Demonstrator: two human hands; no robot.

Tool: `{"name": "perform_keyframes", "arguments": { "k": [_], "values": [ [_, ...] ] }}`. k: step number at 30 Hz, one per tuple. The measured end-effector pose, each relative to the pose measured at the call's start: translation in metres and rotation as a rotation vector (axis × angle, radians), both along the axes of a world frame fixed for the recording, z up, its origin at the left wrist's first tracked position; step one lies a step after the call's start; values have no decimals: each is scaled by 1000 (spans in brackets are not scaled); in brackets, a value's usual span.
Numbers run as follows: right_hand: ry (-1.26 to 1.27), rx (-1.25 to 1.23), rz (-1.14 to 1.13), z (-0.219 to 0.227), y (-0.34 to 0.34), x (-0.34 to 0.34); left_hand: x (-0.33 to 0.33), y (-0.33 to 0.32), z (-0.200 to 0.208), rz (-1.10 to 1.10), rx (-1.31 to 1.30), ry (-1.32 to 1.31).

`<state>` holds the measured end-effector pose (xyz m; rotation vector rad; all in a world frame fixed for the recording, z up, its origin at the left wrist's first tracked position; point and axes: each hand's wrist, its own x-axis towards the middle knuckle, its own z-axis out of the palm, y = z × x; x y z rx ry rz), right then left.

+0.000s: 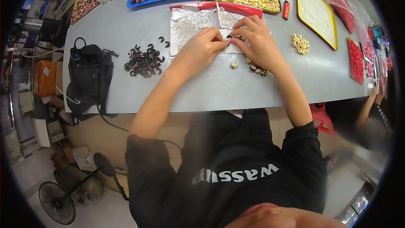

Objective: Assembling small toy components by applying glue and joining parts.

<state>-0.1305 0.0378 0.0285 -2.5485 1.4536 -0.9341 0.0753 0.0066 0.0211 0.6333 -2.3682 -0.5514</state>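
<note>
Over a worn white board [183, 23] with a red far edge, my two hands meet fingertip to fingertip. My left hand [202, 46] is closed in a pinch, its fingertips touching a small black piece [229, 37]. From the other side my right hand [256, 42] pinches the same piece between thumb and fingers; most of it is hidden. Just below the right hand lie several cream-and-black assembled pieces [257, 70] and one single cream piece [234, 64]. A loose pile of black and pink curved pieces [144, 61] sits to the left, and a small heap of cream pieces [300, 44] to the right.
At the back stand a blue tray [128, 1] of black curved pieces and a tray [279, 6] of cream pieces. A red lighter [286, 10] and a yellow-rimmed tray [333, 38] are at right. A black bag [89, 76] lies left. Another person [367, 118] sits far right.
</note>
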Motion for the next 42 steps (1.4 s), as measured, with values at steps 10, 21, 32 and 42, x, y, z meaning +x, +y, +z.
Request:
{"name": "perform_keyframes", "arguments": {
  "k": [10, 21, 32, 42],
  "values": [
    [-89, 13, -3, -4, -2, 1, 1, 1, -1, 21, -28, -31],
    [-12, 22, 27, -2, -3, -2, -4, -1, -6, 17, -38, -15],
    [-50, 159, 53, 18, 4, -30, 2, -6, -1, 6, 68, -26],
    [-11, 131, 86, 11, 3, -26, 5, -9, -3, -17, 128, -48]
  ]
}}
